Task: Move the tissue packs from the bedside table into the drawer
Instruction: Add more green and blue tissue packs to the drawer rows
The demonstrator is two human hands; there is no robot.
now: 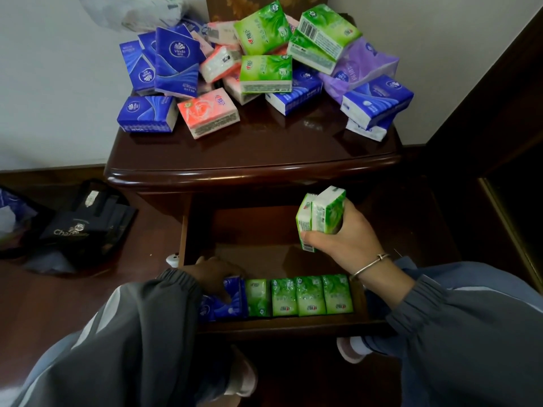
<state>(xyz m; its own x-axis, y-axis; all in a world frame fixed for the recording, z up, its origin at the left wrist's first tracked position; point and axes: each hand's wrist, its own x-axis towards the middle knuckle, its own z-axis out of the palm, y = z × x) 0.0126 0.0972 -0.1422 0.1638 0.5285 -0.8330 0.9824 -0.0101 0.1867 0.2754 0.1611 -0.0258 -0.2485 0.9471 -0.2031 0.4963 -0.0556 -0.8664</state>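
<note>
Tissue packs, table: a loose pile (266, 73) sits on the back half of the bedside table (249, 148). Colours: blue, green, pink and one larger purple pack (358, 66). Several lean on or overlap one another. A pink pack (208, 113) and a blue pack (147, 113) lie flat at the pile's front edge, touching each other.

Tissue packs, drawer: the drawer (293, 329) below the table top is pulled out. A row stands along its front wall, with blue packs (229, 301) at the left end and four green packs (299, 295) side by side to their right, all touching. Bare drawer floor shows behind the row.

Right hand (346, 239): raised above the right part of the drawer, fingers and thumb wrapped round two green packs (323, 212) held together upright. A thin metal bracelet (370, 264) is on the wrist.

Left hand (214, 274): down in the drawer's left front corner, lying on the blue packs. It is in shadow and partly hidden by the cuff, so I cannot tell whether it grips one or only rests on it.

Surroundings: both arms wear grey sleeves (132, 333). A black paper bag (85, 221) lies on the dark floor left of the table. A white plastic bag (132, 10) sits against the wall behind the blue packs of the pile. A pale pink shoe (349, 348) shows under the drawer front.
</note>
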